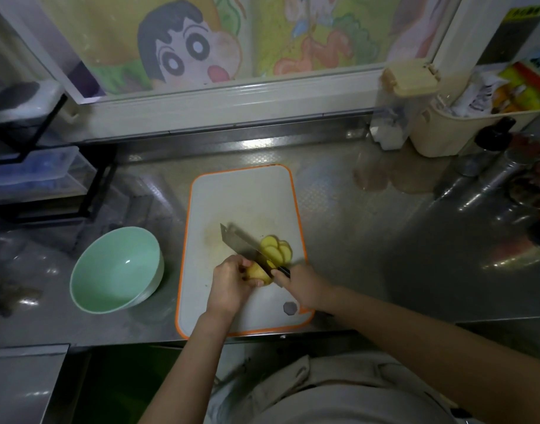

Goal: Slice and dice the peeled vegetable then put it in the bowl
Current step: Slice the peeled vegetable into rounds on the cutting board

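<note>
Left hand (232, 281) pinches potato stub (258, 272); right hand (302, 284) clenched on knife (245, 243). Risk: stub short and round, blade beside fingers, so a roll could nick them.

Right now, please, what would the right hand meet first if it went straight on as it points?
The right hand, gripping the knife, would probably meet the uncut potato end in the left hand.

The knife (247, 244) is blurring, its handle hiding inside the right hand (299, 284). The left hand (232, 280) is covering the 9 o'clock end of the potato (258, 272). At 3 o'clock the edge is cutting off dark containers (532, 188).
</note>
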Demonstrator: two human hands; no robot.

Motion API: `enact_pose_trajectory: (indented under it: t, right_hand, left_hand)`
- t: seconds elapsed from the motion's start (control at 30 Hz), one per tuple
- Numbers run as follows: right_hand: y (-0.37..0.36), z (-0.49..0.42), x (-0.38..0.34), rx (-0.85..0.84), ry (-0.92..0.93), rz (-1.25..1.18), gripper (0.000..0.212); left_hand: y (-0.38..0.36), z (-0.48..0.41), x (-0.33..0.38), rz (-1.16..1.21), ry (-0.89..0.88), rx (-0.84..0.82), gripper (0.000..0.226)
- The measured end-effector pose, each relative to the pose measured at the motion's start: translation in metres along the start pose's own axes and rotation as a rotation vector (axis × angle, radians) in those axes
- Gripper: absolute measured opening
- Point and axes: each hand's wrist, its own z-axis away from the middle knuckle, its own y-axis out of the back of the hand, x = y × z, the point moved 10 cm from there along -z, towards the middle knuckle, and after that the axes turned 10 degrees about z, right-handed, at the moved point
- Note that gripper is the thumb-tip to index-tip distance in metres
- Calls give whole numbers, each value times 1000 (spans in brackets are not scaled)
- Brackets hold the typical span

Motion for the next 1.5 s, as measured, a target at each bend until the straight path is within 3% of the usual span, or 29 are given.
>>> enact_pose_trajectory:
  t: [0.13, 0.77, 0.97, 1.27, 1.5]
  right_hand:
    - [9, -5, -6, 28, 26, 9, 56]
    - [30, 15, 11, 148, -9, -64, 55]
    - [28, 18, 13, 116, -27, -75, 56]
    - [16, 25, 12, 81, -41, -73, 52]
    - [10, 29, 4, 76, -44, -94, 51]
  left_hand:
    - [1, 0, -4, -4, 10, -1, 40]
    - [-14, 8, 3, -4, -83, -51, 40]
    - [-17, 10, -1, -178, -27, -46, 29]
    - [-30, 9, -8, -66, 74, -73, 33]
    - [-26, 11, -10, -17, 103, 11, 29]
